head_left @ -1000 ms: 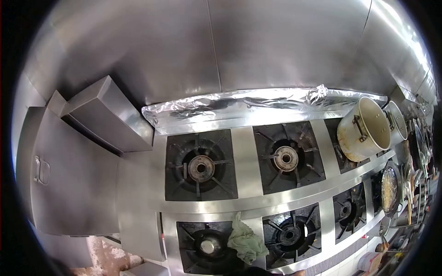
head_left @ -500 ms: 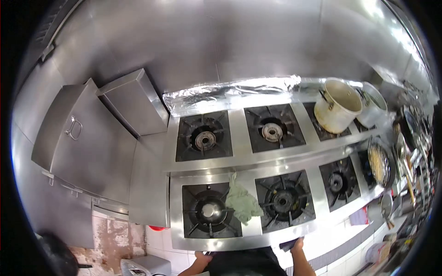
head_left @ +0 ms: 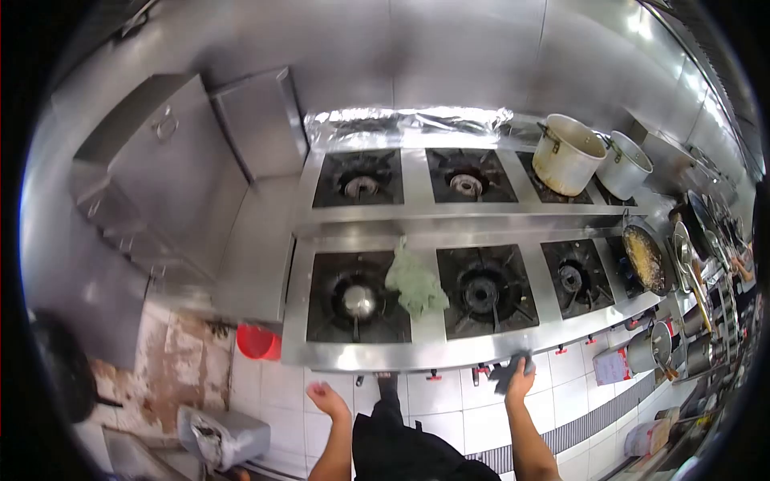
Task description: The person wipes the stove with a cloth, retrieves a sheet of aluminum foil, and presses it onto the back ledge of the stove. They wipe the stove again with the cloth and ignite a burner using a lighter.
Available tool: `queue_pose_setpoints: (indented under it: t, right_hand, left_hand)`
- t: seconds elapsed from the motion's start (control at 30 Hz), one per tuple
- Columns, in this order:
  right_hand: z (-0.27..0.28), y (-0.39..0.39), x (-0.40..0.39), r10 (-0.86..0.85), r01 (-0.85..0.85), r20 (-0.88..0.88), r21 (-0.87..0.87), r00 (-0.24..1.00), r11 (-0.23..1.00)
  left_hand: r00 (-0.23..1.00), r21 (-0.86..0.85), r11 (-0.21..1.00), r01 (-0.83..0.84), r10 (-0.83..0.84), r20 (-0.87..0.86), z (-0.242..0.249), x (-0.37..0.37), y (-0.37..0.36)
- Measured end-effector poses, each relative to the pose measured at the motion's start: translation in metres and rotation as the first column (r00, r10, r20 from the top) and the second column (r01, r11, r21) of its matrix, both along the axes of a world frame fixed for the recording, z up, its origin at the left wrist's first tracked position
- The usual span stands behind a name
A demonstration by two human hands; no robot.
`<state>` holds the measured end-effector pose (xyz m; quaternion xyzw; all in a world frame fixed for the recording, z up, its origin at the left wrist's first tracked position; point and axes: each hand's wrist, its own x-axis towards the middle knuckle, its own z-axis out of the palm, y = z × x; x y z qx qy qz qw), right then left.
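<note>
My left hand (head_left: 324, 396) is below the front edge of the stove (head_left: 449, 349), its fingers curled in and nothing visible in them. My right hand (head_left: 520, 383) grips a dark, flat thing (head_left: 507, 372), perhaps a folded cloth, just off the stove front. On the stove, a pale green cloth (head_left: 415, 282) lies crumpled between two front burners. The left front burner (head_left: 358, 301) has a shiny round metal cap. To its right is a front burner (head_left: 481, 295) with a dark grate.
Two large pots (head_left: 568, 156) stand at the back right. A wok (head_left: 644, 256) with golden food sits at the right front. A red bucket (head_left: 259, 342) and a grey bin (head_left: 224, 439) are on the floor at left. Red valve knobs (head_left: 434, 374) line the stove front.
The view has shifted back and down, showing more floor, the red bucket and my foot. My left hand has come away from the stove edge. My right hand still holds the dark thing.
</note>
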<state>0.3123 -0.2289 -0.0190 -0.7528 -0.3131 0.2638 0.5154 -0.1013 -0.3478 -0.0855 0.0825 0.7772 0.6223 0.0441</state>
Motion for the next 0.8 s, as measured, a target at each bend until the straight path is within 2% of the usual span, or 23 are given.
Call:
queue_pose_setpoints:
  t: [0.03,0.07,0.1,0.13,0.23,0.27,0.3,0.37,0.4,0.43,0.47,0.5,0.57,0.63,0.7,0.77,0.8]
  right_hand:
    - [0.021,0.004,-0.007,0.024,-0.023,0.066,-0.009,0.998,1.0]
    - [0.019,0.007,-0.01,-0.027,0.017,0.08,0.115,0.996,0.993]
    - [0.019,0.011,-0.015,-0.019,0.01,0.08,0.122,0.997,0.992]
    - [0.02,0.007,-0.017,-0.012,-0.012,0.121,0.203,0.993,0.979]
    - [-0.002,0.007,-0.026,0.012,-0.125,0.274,0.397,0.962,0.909]
    - [-0.005,0.008,-0.034,0.041,-0.169,0.322,0.381,0.946,0.909]
    - [-0.013,0.014,-0.04,0.013,-0.238,0.475,0.418,0.88,0.877]
    - [-0.018,0.021,-0.054,0.081,-0.34,0.638,0.294,0.766,0.893]
    - [-0.025,0.029,-0.062,-0.009,-0.31,0.693,0.334,0.721,0.89]
    - [-0.029,0.035,-0.067,-0.012,-0.304,0.692,0.333,0.722,0.893]
    - [-0.029,0.036,-0.069,-0.032,-0.327,0.745,0.33,0.666,0.885]
    - [-0.028,0.039,-0.07,-0.052,-0.352,0.794,0.325,0.605,0.878]
    - [-0.026,0.045,-0.069,-0.088,-0.359,0.8,0.361,0.594,0.861]
    - [-0.023,0.046,-0.069,-0.055,-0.43,0.845,0.325,0.531,0.842]
    - [-0.027,0.048,-0.066,-0.019,-0.488,0.882,0.279,0.471,0.827]
    - [-0.023,0.051,-0.066,0.028,-0.519,0.899,0.227,0.437,0.824]
    - [-0.03,0.053,-0.06,-0.004,-0.582,0.903,0.281,0.43,0.763]
  left_hand:
    - [1.0,0.035,0.999,0.015,-0.015,-0.023,0.024,0.007,0.003]
    - [0.998,0.075,0.997,0.035,-0.031,-0.049,0.044,0.014,0.009]
    - [0.996,0.092,0.994,0.051,-0.044,-0.075,0.055,0.02,0.017]
    - [0.993,0.091,0.993,0.077,-0.068,-0.1,0.06,0.029,0.019]
    - [0.868,0.014,0.989,0.15,-0.125,-0.482,0.059,0.043,0.042]
    - [0.786,-0.011,0.985,0.17,-0.142,-0.602,0.06,0.045,0.055]
    - [0.785,-0.025,0.985,0.173,-0.153,-0.6,0.056,0.047,0.066]
    - [0.733,-0.046,0.959,0.28,-0.244,-0.635,0.043,0.055,0.086]
    - [0.732,-0.053,0.957,0.284,-0.252,-0.633,0.038,0.061,0.092]
    - [0.773,-0.032,0.972,0.231,-0.203,-0.601,0.038,0.066,0.099]
    - [0.809,-0.017,0.984,0.18,-0.158,-0.566,0.038,0.069,0.103]
    - [0.784,0.011,0.984,0.178,-0.135,-0.606,0.033,0.067,0.106]
    - [0.868,0.181,0.956,0.232,-0.12,-0.482,0.01,0.063,0.103]
    - [0.882,0.263,0.943,0.204,-0.06,-0.466,0.002,0.066,0.1]
    - [0.835,0.159,0.973,0.17,-0.057,-0.547,-0.004,0.063,0.092]
    - [0.824,0.173,0.975,0.137,-0.016,-0.566,-0.007,0.064,0.087]
    - [0.819,0.169,0.98,0.106,0.01,-0.574,-0.009,0.066,0.082]
